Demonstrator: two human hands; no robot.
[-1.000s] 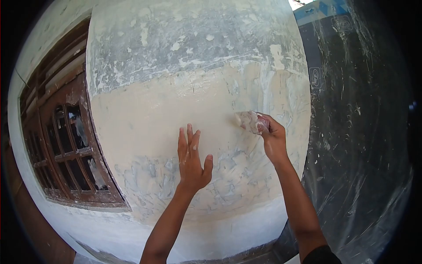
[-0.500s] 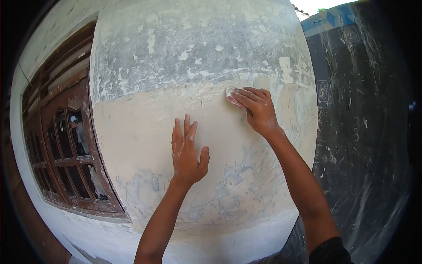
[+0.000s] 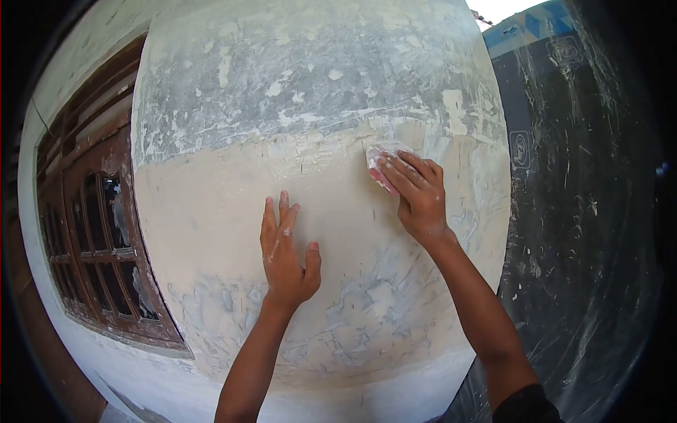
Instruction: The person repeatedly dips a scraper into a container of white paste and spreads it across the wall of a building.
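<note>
My right hand (image 3: 422, 197) is closed on a flat red putty scraper (image 3: 381, 176), its face smeared with white. The scraper lies against the wall (image 3: 211, 204), near where the beige coat meets the rough grey band above. My fingers press over its back and hide part of it. To the left, my left hand (image 3: 289, 254) is open, fingers pointing up and thumb apart, holding nothing. Its palm faces the beige coat; whether it touches cannot be told. White smears mark both hands.
A brown wooden window (image 3: 106, 240) with small panes is on the left. On the right stands a dark, white-streaked sheet (image 3: 578, 233) with a blue top strip. Rough grey-white patches (image 3: 367, 303) show lower on the wall.
My right hand has moved slightly down with the scraper, which now shows more of its face. The camera view has shifted a little, and my left hand appears slightly further left.
</note>
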